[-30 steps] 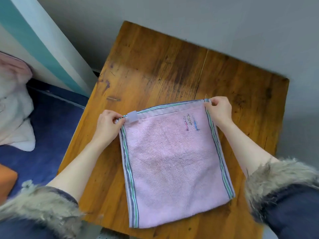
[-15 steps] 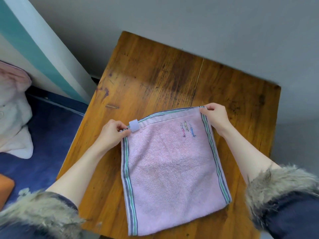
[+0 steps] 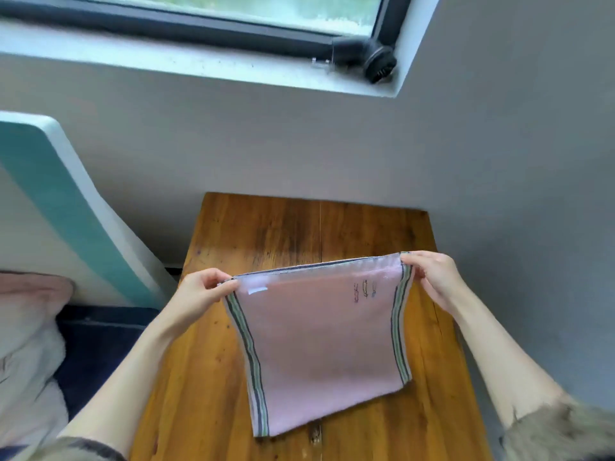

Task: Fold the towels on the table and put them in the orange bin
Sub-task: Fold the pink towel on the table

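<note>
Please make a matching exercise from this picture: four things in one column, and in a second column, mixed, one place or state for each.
Things:
1. left hand
2. right hand
3. towel
4. window

Places or states:
A. above the wall, at the top of the view
B. pinches the towel's corner next to the white label
C. pink, with striped side edges
D. pinches the towel's corner nearest the small embroidery

Pairs: 1-B, 2-D, 3-C, 4-A
</note>
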`<state>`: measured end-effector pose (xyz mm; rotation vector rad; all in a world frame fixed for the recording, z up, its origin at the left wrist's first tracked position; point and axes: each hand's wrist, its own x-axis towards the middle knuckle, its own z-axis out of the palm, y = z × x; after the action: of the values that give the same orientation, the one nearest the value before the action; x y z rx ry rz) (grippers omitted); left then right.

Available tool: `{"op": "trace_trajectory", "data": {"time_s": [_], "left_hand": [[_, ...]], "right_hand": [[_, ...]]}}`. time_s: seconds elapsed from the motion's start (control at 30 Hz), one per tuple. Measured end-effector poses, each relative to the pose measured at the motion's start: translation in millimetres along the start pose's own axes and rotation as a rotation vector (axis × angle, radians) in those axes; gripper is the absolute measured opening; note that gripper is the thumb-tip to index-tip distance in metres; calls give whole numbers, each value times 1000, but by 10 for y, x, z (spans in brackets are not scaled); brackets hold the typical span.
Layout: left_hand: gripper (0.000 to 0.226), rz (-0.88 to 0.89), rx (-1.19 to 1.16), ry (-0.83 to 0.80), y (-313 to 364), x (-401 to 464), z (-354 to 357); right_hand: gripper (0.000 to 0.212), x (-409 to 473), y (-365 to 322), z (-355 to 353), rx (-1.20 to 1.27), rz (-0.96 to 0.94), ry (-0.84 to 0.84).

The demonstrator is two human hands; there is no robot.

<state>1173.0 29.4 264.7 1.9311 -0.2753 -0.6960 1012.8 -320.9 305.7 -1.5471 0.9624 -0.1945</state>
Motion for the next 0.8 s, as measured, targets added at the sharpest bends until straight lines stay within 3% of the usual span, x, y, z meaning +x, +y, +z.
{"op": "trace_trajectory", "data": {"time_s": [0.43,0.63,0.8], "left_hand": [[13,483,-69,140,1620,-211,-445],[13,581,-74,337,1972,-344,-522],[12,613,-134,376,2146,-403,-611]], "right_hand": [[14,-701,-1315,-496,361,-289,21],[15,-801,-1652,-567,412,-373,-15],[22,-799,-1838,-564,386,-425,-31]]}}
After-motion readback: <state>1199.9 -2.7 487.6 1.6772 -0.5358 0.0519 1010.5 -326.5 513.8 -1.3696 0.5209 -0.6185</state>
